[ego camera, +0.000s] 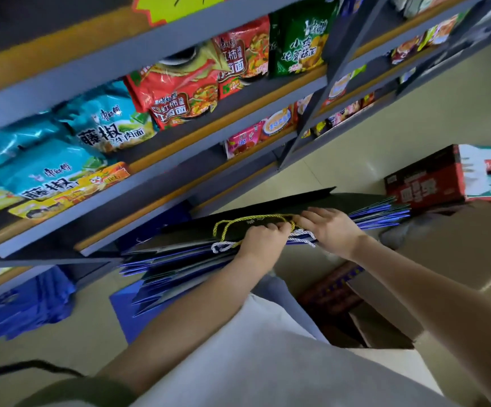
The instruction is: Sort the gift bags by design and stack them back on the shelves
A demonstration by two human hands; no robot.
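Observation:
A thick bundle of flat gift bags [179, 259], dark with blue edges, is held in the air in front of the shelves. A black bag [282, 205] lies on top, with a gold cord handle [238, 223]. White-and-blue cord handles [300, 237] stick out lower down. My left hand [263, 239] grips the bundle's top edge, fingers curled round the cords. My right hand [331, 227] lies over the bags beside it, fingertips at the gold cord.
Grey shelves [156, 177] at the left carry noodle packets [106, 127]. More blue bags [24, 306] lie low on the floor at the left. A red carton [432, 180] and open cardboard boxes [385, 318] stand at the right.

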